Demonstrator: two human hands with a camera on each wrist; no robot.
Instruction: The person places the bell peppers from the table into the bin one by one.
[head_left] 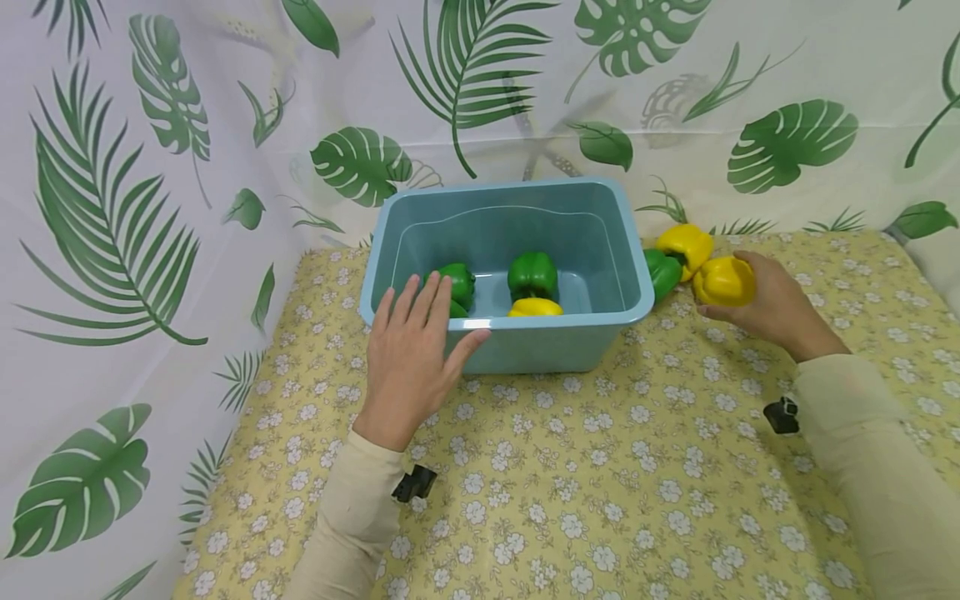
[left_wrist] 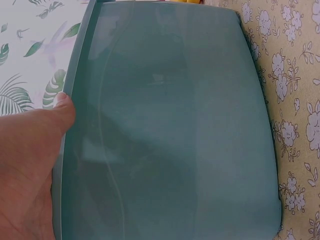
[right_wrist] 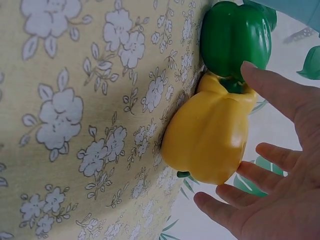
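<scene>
A light blue plastic bin (head_left: 543,348) stands on the table with green bell peppers (head_left: 532,275) and a yellow bell pepper (head_left: 536,307) inside. My left hand (head_left: 411,358) rests over its front rim, fingers stretched out over the inside and thumb along the edge. Right of the bin, my right hand (head_left: 772,304) is spread about a yellow bell pepper (head_left: 723,281). In the right wrist view its thumb and fingers are apart, fingertips right at the pepper (right_wrist: 210,135). Another yellow bell pepper (head_left: 686,243) and a green one (head_left: 663,273) lie against it, beside the bin.
A yellow flowered cloth (head_left: 555,467) covers the table. White leaf-printed fabric (head_left: 495,92) hangs behind and on the left, close to the bin's back. Each sleeve has a small black device (head_left: 414,483) at the wrist.
</scene>
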